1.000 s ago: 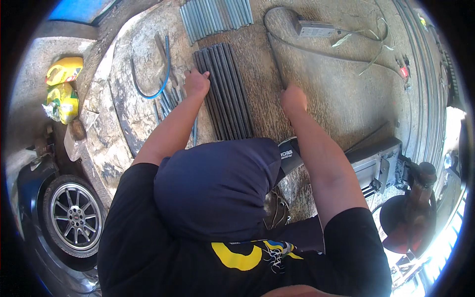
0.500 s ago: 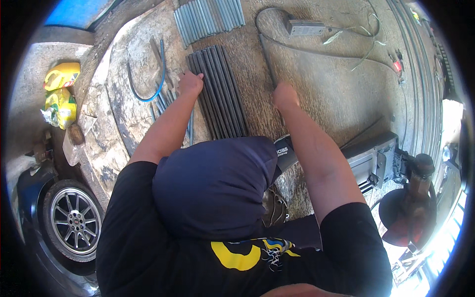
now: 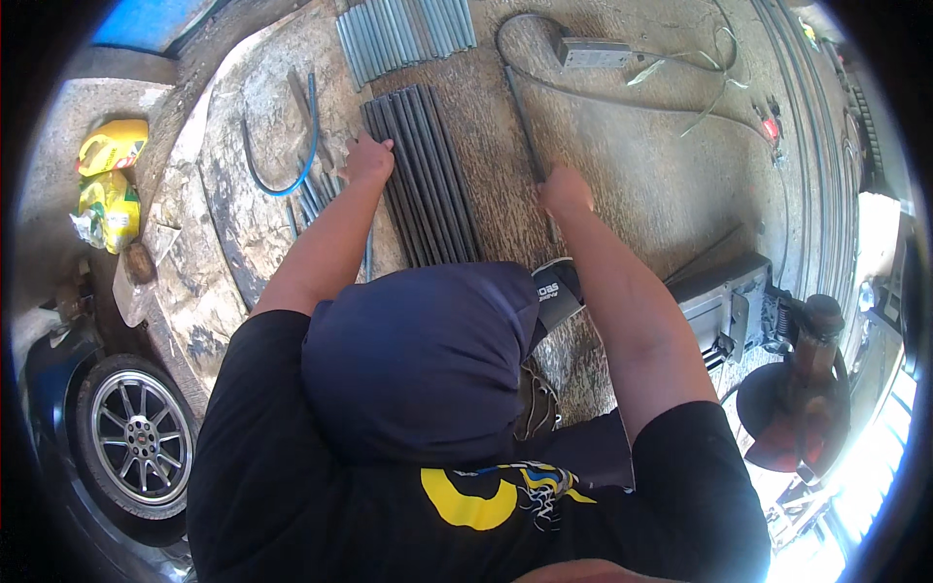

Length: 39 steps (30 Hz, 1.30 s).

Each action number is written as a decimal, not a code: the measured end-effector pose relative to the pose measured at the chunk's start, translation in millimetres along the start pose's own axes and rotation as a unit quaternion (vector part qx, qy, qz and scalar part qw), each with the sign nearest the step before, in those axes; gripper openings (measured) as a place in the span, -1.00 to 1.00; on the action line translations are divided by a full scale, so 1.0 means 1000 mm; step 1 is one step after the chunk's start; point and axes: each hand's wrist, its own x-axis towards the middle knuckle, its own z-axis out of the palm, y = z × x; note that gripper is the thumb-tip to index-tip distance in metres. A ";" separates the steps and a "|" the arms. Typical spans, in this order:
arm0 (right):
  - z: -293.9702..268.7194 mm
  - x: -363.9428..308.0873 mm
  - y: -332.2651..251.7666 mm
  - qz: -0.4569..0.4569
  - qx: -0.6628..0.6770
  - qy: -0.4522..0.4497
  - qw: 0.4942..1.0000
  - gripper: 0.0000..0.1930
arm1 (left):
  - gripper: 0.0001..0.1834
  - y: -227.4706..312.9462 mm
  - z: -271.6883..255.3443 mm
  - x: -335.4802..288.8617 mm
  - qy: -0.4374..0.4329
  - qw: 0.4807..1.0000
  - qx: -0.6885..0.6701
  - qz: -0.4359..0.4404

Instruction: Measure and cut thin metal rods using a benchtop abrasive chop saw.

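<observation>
My arms (image 3: 649, 321) stretched forward, left hand (image 3: 369, 161) at dark rods (image 3: 424, 175), grip unclear, right hand (image 3: 568, 189) curled around one rod (image 3: 524, 121)

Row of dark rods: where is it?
Head view, upper middle: the row of dark rods lies just right of the left hand and below the grey rods in the picture.
</observation>
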 end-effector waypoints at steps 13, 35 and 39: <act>-0.055 -0.090 0.141 0.019 0.181 0.101 0.978 -0.67 | -0.33 -0.011 -0.001 0.020 -0.039 0.999 -0.011 0.013; -0.105 -0.166 0.239 0.164 0.742 0.284 0.584 -0.73 | -0.57 0.358 0.066 -0.357 -0.466 0.761 -0.010 0.452; -0.085 -0.166 0.270 0.154 0.744 0.279 0.588 -0.72 | -0.54 0.431 0.059 -0.390 -0.282 0.587 0.400 0.644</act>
